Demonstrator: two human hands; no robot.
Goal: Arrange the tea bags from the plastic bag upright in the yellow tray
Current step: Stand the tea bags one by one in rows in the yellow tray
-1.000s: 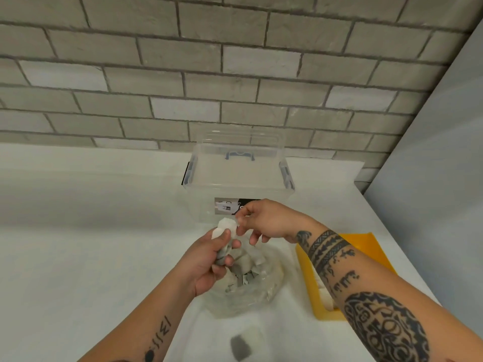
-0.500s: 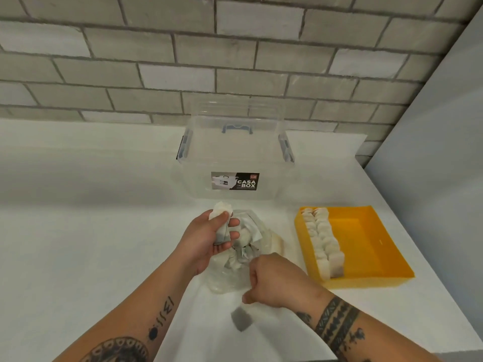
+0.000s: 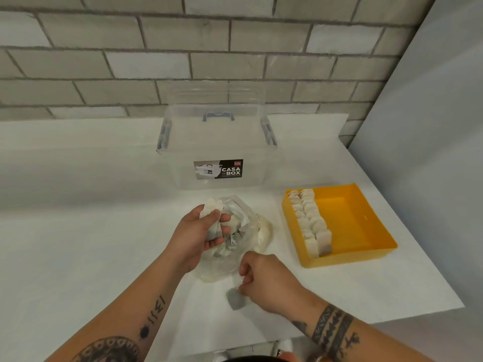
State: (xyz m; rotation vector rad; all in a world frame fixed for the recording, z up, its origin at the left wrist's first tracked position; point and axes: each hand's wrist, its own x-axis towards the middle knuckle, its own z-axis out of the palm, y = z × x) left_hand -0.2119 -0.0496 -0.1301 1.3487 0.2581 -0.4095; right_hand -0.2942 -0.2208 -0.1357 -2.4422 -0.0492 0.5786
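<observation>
A few white tea bags (image 3: 212,214) are gripped in the left hand (image 3: 198,239). The thumb and the curled fingers are closed round them, just above the open mouth of the bag (image 3: 251,220). The bag is laid on the table (image 3: 78,244), in front of the box (image 3: 217,142), and more tea bags are seen inside it through the clear plastic. Nearer to the person, a grey tea bag (image 3: 236,301) is found on the table, just beside the bag. Its upper corner is pinched by the right hand (image 3: 269,280), whose fingers are curled together over it. The picture is a little blurred there, so how much of the corner is clamped cannot be told. To the right of the bag, and apart from it, the tray (image 3: 347,258) is placed. Two rows (image 3: 313,223) of tea bags are stood upright along its left wall, packed against each other. Behind the box a brick wall (image 3: 156,61) is seen.
</observation>
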